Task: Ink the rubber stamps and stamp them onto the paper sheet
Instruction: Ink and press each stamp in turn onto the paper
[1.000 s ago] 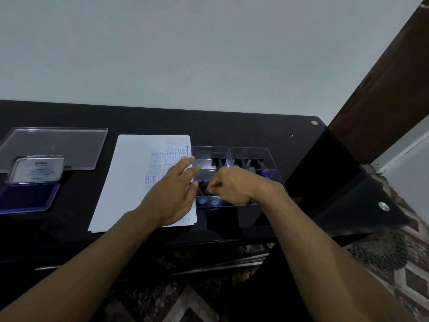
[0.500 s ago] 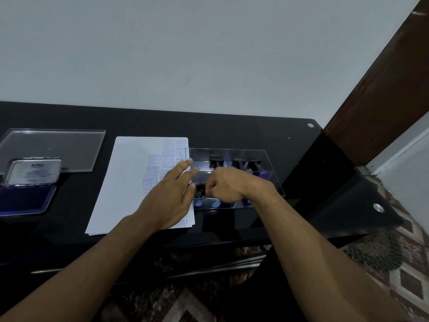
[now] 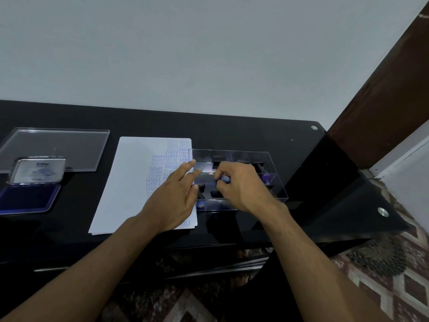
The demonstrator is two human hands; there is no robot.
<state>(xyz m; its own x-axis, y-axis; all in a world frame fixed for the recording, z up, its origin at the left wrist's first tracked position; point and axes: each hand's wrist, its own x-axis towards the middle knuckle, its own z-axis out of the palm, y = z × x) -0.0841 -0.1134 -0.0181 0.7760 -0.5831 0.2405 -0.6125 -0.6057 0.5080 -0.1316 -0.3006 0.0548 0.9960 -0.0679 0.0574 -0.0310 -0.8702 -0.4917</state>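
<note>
While the left hand (image 3: pixel 173 201) lies with straight fingers on the paper sheet (image 3: pixel 130 182) against the clear stamp case (image 3: pixel 274 173), the right hand (image 3: pixel 241 184) pinches a blue-topped rubber stamp (image 3: pixel 225 178) above the case's compartments. On the black tabletop (image 3: pixel 232 129), the open blue ink pad (image 3: pixel 27 197) sits well left of the sheet.
</note>
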